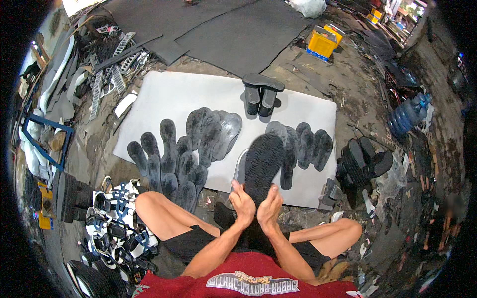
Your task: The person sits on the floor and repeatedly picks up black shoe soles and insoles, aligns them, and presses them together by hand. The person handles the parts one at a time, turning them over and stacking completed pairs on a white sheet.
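Between my two hands stands a black sole (263, 159) with a ridged tread facing me. My left hand (242, 204) is closed on its lower left edge, and my right hand (270, 206) grips the lower right edge. Beyond it lies a white sheet (164, 92) bearing loose dark soles. One group of shiny grey-black soles (213, 136) spreads on the left, overlapping each other. To the right is a smaller cluster of soles (313, 146). At the sheet's far side, a sole lies across a stack of soles (261, 94).
Sandal uppers (117, 223) with white and blue straps are heaped by my left knee. More stacked black soles (365, 159) sit at the right, near a blue water bottle (410, 114). Large dark sheets (233, 35) and a yellow container (322, 42) lie farther off.
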Demonstrator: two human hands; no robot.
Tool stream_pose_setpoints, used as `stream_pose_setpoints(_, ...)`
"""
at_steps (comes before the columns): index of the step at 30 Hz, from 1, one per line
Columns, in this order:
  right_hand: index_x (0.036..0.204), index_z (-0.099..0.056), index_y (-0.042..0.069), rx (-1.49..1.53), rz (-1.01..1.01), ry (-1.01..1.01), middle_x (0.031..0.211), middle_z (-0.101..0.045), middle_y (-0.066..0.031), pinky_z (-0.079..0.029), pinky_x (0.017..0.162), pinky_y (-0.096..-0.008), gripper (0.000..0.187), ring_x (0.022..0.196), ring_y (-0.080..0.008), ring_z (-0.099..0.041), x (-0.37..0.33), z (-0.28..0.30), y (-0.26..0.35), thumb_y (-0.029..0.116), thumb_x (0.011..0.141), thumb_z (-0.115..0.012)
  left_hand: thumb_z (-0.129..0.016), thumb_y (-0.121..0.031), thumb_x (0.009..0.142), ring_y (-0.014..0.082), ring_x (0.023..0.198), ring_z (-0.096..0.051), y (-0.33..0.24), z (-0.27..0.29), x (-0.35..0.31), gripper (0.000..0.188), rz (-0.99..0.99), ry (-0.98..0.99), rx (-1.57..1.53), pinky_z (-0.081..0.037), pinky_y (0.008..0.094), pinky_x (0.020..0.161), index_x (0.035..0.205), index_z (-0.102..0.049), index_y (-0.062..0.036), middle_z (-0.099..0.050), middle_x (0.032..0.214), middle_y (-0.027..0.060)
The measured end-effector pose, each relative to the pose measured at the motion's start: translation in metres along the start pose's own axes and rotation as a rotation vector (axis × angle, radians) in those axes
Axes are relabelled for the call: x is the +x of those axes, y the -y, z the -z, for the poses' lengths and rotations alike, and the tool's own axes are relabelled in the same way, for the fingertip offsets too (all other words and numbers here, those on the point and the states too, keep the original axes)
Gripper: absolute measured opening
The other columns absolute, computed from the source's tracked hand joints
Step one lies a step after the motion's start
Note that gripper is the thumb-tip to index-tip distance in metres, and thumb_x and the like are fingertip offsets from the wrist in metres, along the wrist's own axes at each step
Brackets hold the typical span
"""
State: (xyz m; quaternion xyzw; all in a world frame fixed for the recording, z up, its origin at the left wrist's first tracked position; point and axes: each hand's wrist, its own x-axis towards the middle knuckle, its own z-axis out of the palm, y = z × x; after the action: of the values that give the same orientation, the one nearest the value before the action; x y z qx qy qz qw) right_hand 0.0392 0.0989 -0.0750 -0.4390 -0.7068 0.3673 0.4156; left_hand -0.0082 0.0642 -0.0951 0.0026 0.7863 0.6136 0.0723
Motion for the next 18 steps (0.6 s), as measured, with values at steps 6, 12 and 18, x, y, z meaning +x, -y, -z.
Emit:
stream_pose_setpoints(6,0.083,-0.058,-0.005,-0.127,-0.076,0.151,0.073,-0.058,-0.0289,-0.037,0.060,-0.0557,0.053,0.062,-0.0468,-0.052,0.015,0.007,-0.011,0.032,0.116,-0.040,-0.031,-0.049,0.119,0.0413,0.081,-0.054,-0.019,0.010,-0.004,0.075,0.113,0.218,0.032,-0.043,0.0547,0.079,0.091,-0.059,0.0145,-0.064,0.084,0.0319)
stream_pose_setpoints(12,0.081,-0.052,-0.001,-0.144,0.158,0.459,0.074,-0.052,-0.0241,-0.046,0.060,-0.0521,0.038,0.066,-0.0467,-0.059,-0.030,0.045,-0.041,0.026,0.108,-0.058,-0.036,-0.035,0.119,0.0472,0.088,-0.068,-0.089,0.037,0.080,0.059,-0.207,0.206,-0.020,-0.049,0.0527,0.082,0.094,-0.069,0.0066,-0.070,0.090,0.0328)
stream_pose_setpoints(18,0.101,-0.062,-0.001,-0.135,0.231,0.666,0.095,-0.063,-0.0223,-0.054,0.079,-0.0485,0.035,0.090,-0.0457,-0.066,-0.036,0.065,-0.029,0.034,0.104,-0.070,-0.034,-0.040,0.116,0.0376,0.055,-0.055,-0.041,0.051,0.096,0.071,-0.300,0.141,0.152,-0.040,0.0502,0.063,0.067,-0.055,0.0064,-0.048,0.057,0.0245)
